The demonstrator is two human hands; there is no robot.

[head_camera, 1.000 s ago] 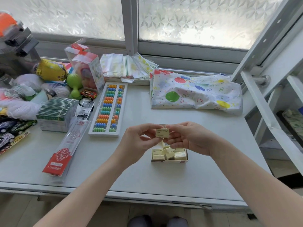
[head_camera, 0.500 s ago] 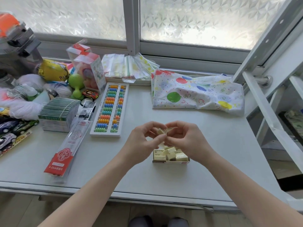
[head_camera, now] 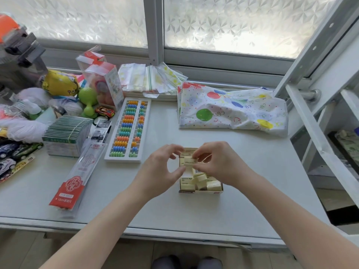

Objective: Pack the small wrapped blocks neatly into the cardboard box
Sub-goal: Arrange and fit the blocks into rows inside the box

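A small open cardboard box (head_camera: 201, 191) sits on the white table, holding several pale yellow wrapped blocks (head_camera: 202, 180), some lying crooked. My right hand (head_camera: 219, 164) pinches one wrapped block (head_camera: 189, 161) between thumb and fingers, low over the far left part of the box. My left hand (head_camera: 160, 169) is just left of the box, fingers curled and apart, fingertips close to the held block; I cannot tell if they touch it. The hands hide the box's far end.
A colourful abacus (head_camera: 129, 129) lies left of the hands. A red and clear ruler packet (head_camera: 77, 175) lies further left, beside a stack of green packs (head_camera: 67, 133). Toys crowd the far left. A balloon-print bag (head_camera: 231, 109) lies behind the box. White shelving (head_camera: 320, 121) stands at the right.
Both hands dropped from mid-air above the box down to its far end, carrying the block. The block was turned in the fingers and now lies flat just above the box.
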